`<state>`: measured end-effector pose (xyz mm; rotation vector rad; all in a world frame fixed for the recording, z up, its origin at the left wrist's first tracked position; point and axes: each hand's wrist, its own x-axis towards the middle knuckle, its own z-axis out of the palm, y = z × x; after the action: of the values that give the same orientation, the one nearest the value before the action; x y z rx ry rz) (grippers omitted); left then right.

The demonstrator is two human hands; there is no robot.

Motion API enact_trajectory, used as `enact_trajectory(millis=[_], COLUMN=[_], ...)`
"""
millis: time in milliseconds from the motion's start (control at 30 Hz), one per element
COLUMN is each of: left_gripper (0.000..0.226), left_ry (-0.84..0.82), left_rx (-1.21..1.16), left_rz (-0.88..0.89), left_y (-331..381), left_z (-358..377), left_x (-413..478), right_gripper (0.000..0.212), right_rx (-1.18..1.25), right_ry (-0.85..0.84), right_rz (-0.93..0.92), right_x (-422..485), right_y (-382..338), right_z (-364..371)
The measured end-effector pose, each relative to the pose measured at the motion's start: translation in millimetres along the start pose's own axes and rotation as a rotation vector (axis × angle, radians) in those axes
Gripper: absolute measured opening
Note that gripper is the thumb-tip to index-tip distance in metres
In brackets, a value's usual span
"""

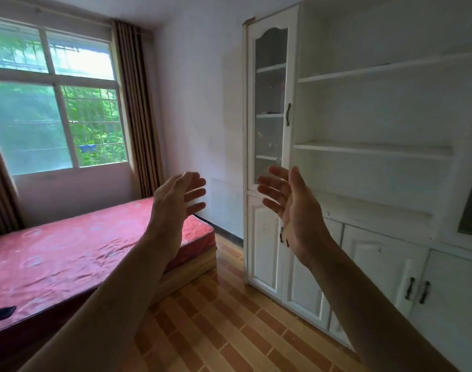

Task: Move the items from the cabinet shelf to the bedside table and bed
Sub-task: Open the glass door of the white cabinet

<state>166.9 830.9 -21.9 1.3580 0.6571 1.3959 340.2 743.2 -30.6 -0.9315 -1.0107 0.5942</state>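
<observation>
Both hands are raised in mid-air, palms facing each other, fingers spread and holding nothing: left hand [173, 202], right hand [291, 208]. The bed [68, 253] lies left, the white cabinet [377, 157] right.

Edge-cut dark object [1, 312] on bed [82, 251]

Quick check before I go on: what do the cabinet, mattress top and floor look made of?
Cabinet: probably white-painted wood or board, matt, with scuffed, chipped edges. Mattress top: red fabric or plastic wrap, shiny and wrinkled. Floor: brown brick-pattern tile or vinyl, slightly glossy; cannot tell which.
</observation>
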Motion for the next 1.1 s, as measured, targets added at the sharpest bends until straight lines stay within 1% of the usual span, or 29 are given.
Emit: enact_trajectory(millis=[133,267,367,500,633,767,867,1000,1100], left_gripper=[0.031,0.031,0.035,0.034,0.032,0.022,0.021,0.024,0.023], left_ry=[-0.053,-0.091,-0.130,-0.183,-0.229,-0.210,-0.197,-0.216,-0.225], left_rx=[-0.049,-0.101,-0.073,-0.029,-0.053,-0.112,-0.140,-0.107,-0.096], left_rz=[-0.003,-0.019,-0.002,0.008,0.020,-0.029,-0.056,0.025,0.049], left_y=[-33.7,-55.7,-75.3,-95.9,-122.1,-155.9,-176.0,-198.1,-214.6], left_z=[11.1,22.5,32.2,55.0,82.8,113.7,146.6,193.4,226.5], left_x=[64.0,140.6,193.2,258.1,312.8,366.8,413.1,480.7,529.4], right_gripper=[0.047,0.049,0.050,0.055,0.055,0.055,0.053,0.054,0.055], right_rx=[-0.042,-0.089,-0.122,-0.152,-0.131,-0.121,-0.124,-0.126,-0.140], right_ry=[0.061,0.101,0.109,0.125,0.176,0.210,0.212,0.198,0.191], right_rz=[-0.022,-0.026,-0.030,-0.033,-0.078,-0.076,-0.081,-0.125,-0.136], right_x=[53.9,120.9,168.9,233.2,293.3,351.1,400.4,479.7,539.0], right_y=[30.7,49.5,62.1,74.1,88.9,124.1,149.9,167.3,174.8], right_z=[-3.5,-2.9,-1.9,-4.8,-25.2,-48.8,-66.9,-100.2,-127.4])
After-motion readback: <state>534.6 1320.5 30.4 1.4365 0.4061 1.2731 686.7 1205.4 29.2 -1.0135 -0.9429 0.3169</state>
